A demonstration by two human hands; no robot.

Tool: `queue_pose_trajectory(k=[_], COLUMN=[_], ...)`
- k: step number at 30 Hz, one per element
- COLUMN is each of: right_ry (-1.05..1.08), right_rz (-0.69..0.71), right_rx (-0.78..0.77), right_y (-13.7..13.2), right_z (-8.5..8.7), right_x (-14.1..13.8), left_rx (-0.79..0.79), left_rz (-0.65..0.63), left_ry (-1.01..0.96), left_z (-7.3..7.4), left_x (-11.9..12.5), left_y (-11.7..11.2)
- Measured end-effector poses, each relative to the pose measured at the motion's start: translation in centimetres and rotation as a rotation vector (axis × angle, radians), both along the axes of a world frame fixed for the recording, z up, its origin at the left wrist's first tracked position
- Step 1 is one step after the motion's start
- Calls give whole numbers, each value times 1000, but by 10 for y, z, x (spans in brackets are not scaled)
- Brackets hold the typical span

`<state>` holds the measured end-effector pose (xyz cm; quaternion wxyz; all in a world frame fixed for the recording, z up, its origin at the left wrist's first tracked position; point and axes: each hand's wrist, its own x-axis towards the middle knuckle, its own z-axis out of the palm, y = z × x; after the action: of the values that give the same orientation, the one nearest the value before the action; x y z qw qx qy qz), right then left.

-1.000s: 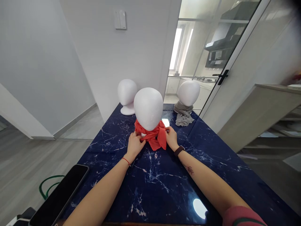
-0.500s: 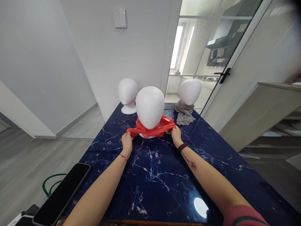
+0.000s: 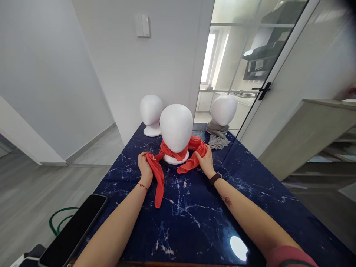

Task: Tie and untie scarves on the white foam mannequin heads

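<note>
A white foam mannequin head [image 3: 176, 126] stands upright on the blue marbled table, with a red scarf [image 3: 174, 151] around its neck. My left hand [image 3: 145, 168] is closed on one end of the scarf, left of the neck, and a strip of cloth hangs from it onto the table. On the other side my right hand [image 3: 205, 160] grips the bunched other part, its thumb over the cloth; a short flap points toward the front of the foam base. The back of the neck is hidden by the head.
Behind stand a bare foam head [image 3: 151, 111] on the left and another foam head [image 3: 224, 110] with a grey scarf [image 3: 218, 134] on the right. A phone [image 3: 75, 230] lies at the table's [image 3: 183, 222] left edge. A glass door [image 3: 236, 55] is beyond.
The scarf stretched across the front of the neck has parted into two separate ends. My left hand has moved slightly left and down, and the cloth now hangs from it.
</note>
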<state>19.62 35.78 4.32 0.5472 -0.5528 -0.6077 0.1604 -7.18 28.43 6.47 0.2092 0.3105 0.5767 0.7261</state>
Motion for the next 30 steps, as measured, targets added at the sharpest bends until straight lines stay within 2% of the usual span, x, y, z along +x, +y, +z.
queue_pose_trajectory(k=[2,4,7,8,10,13,15,20,23,26,30], right_ry=[-108,-139,-229,-284,-410,-582,-671,-838,-918,-983,-1041], right_rz=[-17,-63,-136,-117,20,290,363,347,307,264,312], right_rx=[84,111,204,254,337,368,336,250,273,322,368], right_y=[-3,-6,-14,-18,-26,-38,-42,-45,-46,-46,-44], right_z=[1,3,10,13,18,22,22,24,28,31,30], right_x=[-3,-4,-6,-8,-15,-29,-37,-41,-41,-43,-43], left_rx=[6,11,20,26,32,-39,-134,-380,-443,-454,-395], left_rz=[54,43,-142,-227,-358,-394,-355,-168,-75,-65,-111], left_ry=[198,495,923,1023,1154,1245,1306,1412,1437,1387,1252], left_z=[6,12,16,16,15,11,8,8,9,8,0], left_x=[2,7,18,22,26,28,27,31,33,29,17], left_y=[-6,-11,-15,-15,-14,-13,-13,-16,-17,-16,-8])
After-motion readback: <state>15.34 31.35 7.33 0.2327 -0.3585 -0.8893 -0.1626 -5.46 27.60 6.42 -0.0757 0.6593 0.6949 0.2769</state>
